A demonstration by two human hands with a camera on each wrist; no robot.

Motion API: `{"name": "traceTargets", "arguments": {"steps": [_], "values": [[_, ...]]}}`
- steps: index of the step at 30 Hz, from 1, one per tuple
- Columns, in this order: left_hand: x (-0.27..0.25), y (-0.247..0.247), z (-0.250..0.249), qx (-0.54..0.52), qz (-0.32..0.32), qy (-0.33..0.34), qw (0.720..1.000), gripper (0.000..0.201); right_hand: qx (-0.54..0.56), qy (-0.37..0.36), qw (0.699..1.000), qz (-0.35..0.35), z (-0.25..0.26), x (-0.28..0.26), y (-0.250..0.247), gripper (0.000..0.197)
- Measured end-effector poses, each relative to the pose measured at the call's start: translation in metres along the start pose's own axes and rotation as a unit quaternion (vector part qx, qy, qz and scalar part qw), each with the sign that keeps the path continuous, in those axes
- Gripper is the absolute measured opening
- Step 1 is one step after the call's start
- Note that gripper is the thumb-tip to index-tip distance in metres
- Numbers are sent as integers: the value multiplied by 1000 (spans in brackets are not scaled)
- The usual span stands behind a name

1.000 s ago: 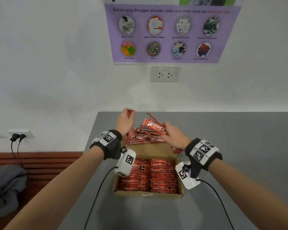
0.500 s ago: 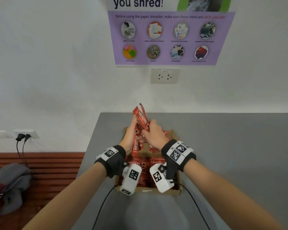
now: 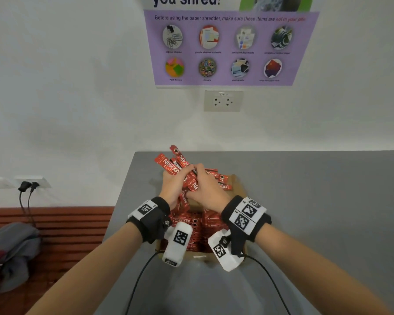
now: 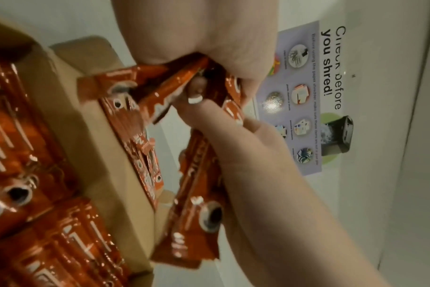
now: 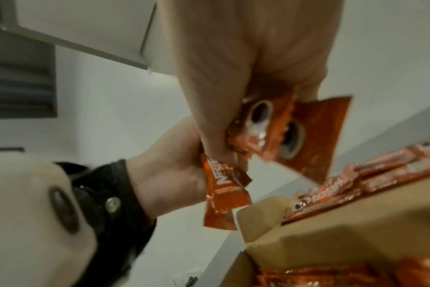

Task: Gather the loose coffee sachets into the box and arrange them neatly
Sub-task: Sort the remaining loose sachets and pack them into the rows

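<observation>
Both my hands hold one bundle of red coffee sachets (image 3: 168, 164) lifted over the far end of the cardboard box (image 3: 237, 184). My left hand (image 3: 175, 180) grips the bundle from the left and my right hand (image 3: 205, 189) from the right, with their fingers meeting on top. The wrist views show the same bundle (image 4: 174, 85) (image 5: 270, 132) clamped between curled fingers. Neat rows of sachets (image 3: 198, 223) (image 4: 25, 174) fill the box. A few loose sachets (image 3: 221, 181) (image 5: 356, 174) lie on the box's far flap, to the right of my hands.
The box sits on a grey table (image 3: 305, 212) whose back edge meets a white wall with a socket (image 3: 223, 101) and a poster (image 3: 230, 46). Two black cables (image 3: 141, 280) trail off the near edge. A wooden bench with grey clothing (image 3: 9, 251) stands lower left.
A second ago my hands were spread over a scattered pile behind the box. They have since closed together, lifted most of it as one bundle and tipped its top to the left.
</observation>
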State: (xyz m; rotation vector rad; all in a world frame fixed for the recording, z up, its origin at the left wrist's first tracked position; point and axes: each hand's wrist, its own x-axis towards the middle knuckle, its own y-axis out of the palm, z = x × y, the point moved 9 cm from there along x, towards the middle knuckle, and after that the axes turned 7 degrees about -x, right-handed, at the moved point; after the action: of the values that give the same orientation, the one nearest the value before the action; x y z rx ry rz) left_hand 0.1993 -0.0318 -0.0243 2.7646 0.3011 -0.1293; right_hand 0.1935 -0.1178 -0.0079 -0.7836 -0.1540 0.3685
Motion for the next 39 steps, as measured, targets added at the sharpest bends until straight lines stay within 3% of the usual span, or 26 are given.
{"name": "traceTargets", "arguments": {"steps": [3,6,9,14,19,21,25,27,30,36,39], "values": [[-5,-2,1,-18,-7,4,1000,1,-3,-10,1000,11,1,-6,-4,55],[-3,-19,-3,-56,-46,8,997,14,17,-3,999,30,-6,-16,-3,57],[1,-41,-15,-33,-56,17,998,9,23,37,999,27,-32,-30,-9,39],[-17,-41,-7,10,23,-32,999,16,67,52,995,-43,-46,-36,-30,27],[-36,-23,10,-22,94,-91,991,14,130,44,990,-30,-32,-32,-17,36],[-38,-23,11,-20,83,-83,993,16,167,57,983,-44,-35,-29,-12,38],[-36,-30,2,-57,55,-60,995,15,102,49,989,-97,-31,-31,-21,36],[-35,-33,-3,-68,52,-52,995,15,96,18,994,-40,-16,-39,-13,15],[-36,-33,-5,-65,40,-48,996,14,34,-42,999,0,-1,-46,-1,13],[-32,-50,-13,-97,-22,-23,995,15,2,2,996,-90,-23,-44,-27,15],[-34,-53,-15,-47,-33,-12,998,14,-2,-5,996,-93,-24,-48,-30,13]]}}
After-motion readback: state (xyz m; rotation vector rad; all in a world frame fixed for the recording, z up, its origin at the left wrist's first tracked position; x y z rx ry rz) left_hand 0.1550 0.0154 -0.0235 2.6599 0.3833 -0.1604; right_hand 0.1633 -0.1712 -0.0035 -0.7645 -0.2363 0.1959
